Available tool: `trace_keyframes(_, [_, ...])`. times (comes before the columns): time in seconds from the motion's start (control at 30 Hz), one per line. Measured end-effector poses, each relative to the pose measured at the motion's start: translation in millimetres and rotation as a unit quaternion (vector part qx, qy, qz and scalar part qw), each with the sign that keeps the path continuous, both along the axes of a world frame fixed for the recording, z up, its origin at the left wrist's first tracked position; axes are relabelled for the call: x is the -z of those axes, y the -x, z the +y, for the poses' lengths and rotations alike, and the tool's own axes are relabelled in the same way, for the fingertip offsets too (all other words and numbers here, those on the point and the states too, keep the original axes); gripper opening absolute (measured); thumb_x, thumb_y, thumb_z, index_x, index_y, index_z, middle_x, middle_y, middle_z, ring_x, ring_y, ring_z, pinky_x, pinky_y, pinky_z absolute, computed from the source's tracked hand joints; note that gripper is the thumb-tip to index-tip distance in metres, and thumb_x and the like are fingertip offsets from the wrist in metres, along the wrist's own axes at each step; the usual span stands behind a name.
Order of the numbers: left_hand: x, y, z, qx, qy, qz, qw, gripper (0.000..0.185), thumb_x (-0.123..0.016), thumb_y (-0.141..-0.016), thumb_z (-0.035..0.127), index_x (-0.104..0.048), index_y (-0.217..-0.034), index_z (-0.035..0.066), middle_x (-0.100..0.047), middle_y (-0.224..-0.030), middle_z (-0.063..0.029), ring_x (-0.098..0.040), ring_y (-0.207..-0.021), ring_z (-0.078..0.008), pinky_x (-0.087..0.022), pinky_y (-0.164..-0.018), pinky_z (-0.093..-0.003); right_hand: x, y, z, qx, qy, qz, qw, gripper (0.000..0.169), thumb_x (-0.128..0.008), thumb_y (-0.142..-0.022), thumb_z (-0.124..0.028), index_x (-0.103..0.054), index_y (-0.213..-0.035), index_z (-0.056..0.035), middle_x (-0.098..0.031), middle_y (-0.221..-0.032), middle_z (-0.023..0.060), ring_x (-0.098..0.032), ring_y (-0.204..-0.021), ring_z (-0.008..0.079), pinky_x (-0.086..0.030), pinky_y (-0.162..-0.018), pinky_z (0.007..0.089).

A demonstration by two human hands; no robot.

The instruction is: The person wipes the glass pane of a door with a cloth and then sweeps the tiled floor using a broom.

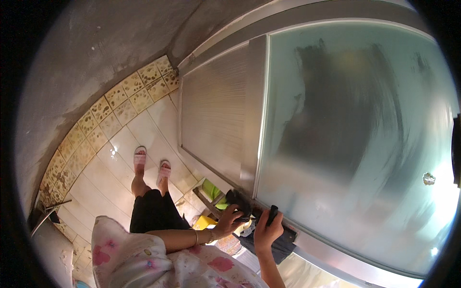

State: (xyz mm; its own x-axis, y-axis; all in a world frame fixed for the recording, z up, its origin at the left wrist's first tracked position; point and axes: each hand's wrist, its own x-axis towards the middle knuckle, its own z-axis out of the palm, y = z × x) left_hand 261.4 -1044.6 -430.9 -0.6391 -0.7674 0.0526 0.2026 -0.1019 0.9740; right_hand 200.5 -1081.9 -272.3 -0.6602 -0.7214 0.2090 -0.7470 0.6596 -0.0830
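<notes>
My left hand (pixel 228 222), with bracelets at the wrist, has its fingers curled against a dark, fuzzy-edged bundle (pixel 238 201). Blur and shadow keep me from telling what the bundle is. Just to the right, my right hand (pixel 268 229) is closed around a short black handle (pixel 272 214). The far end of the handle's tool is hidden. Below both hands hangs or lies a black cloth item (pixel 282 244). Both hands are close to the lower frame of a frosted glass door (pixel 331 118).
A metal-framed panel (pixel 216 115) adjoins the glass. Beneath my left hand are a wooden stool-like frame (pixel 207 201), a green item (pixel 211 190) and a yellow item (pixel 204 223). My slippered feet (pixel 139 156) stand on pale floor tiles (pixel 104 183), beside a grey wall (pixel 83 54).
</notes>
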Motion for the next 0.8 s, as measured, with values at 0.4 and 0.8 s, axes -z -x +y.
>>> trace_keyframes(0.4, [-1.7,97.0,-257.7,-0.193,-0.004,-0.023,0.981,0.020,-0.061,-0.076,0.013,-0.056,-0.089,-0.001,-0.056,-0.088,-0.0159,-0.053,-0.084,-0.0334,-0.043,-0.071,-0.0399,3.1,9.4,4.3,0.047,0.011,0.043,0.998,0.022,-0.056,-0.085,-0.016,-0.046,-0.072,-0.0018,-0.050,-0.054,0.0164,-0.051,-0.046,0.0340,-0.037,-0.041,0.0366])
trace_keyframes(0.8, [32.4,98.0,-399.5,-0.078,0.012,-0.034,0.996,0.043,-0.050,-0.089,0.020,-0.041,-0.125,-0.003,-0.051,-0.118,-0.0214,-0.050,-0.108,-0.0329,-0.041,-0.090,-0.0378,-1.7,15.0,17.9,0.049,0.012,0.006,0.999,0.028,-0.057,-0.085,-0.013,-0.051,-0.106,0.0052,-0.059,-0.070,0.0204,-0.059,-0.054,0.0272,-0.044,-0.050,0.0303])
